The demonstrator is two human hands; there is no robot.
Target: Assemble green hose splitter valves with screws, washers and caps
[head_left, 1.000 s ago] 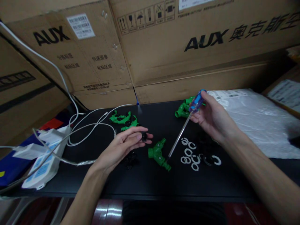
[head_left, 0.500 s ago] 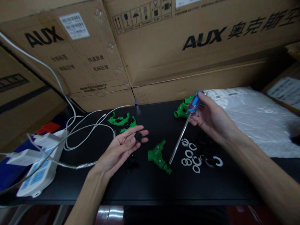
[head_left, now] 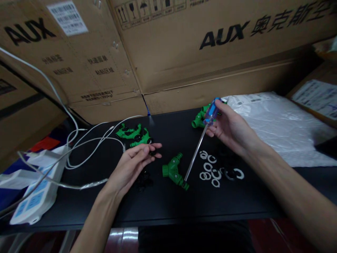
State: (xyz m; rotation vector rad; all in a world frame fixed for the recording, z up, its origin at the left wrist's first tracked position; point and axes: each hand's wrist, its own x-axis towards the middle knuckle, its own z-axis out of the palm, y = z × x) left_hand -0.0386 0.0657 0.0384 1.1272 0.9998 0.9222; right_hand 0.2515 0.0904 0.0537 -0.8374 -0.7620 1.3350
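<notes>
My right hand [head_left: 226, 126] grips the blue-and-clear handle of a screwdriver [head_left: 196, 151], its shaft slanting down to the left. The tip ends at the lower arm of a green Y-shaped hose splitter [head_left: 172, 170] lying on the black table. Left of the splitter, my left hand [head_left: 137, 160] is closed with a small black plastic part [head_left: 152, 152] between thumb and fingers, mostly hidden now. Several black pieces [head_left: 144, 180] lie beneath that hand. White ring washers [head_left: 207, 167] are scattered right of the splitter, with a few dark rings [head_left: 229, 174] beside them.
More green splitters [head_left: 131, 133] lie at the back left, and others [head_left: 198, 119] behind my right hand. A white power strip [head_left: 39, 189] with cables is on the left. A plastic-wrapped package [head_left: 279, 130] fills the right side. Large cardboard boxes [head_left: 168, 59] stand behind the table [head_left: 210, 207].
My left thumb and fingers have turned and closed further over the black part, which showed openly before. The screwdriver keeps its place at the splitter's lower arm. The whole view has shifted slightly.
</notes>
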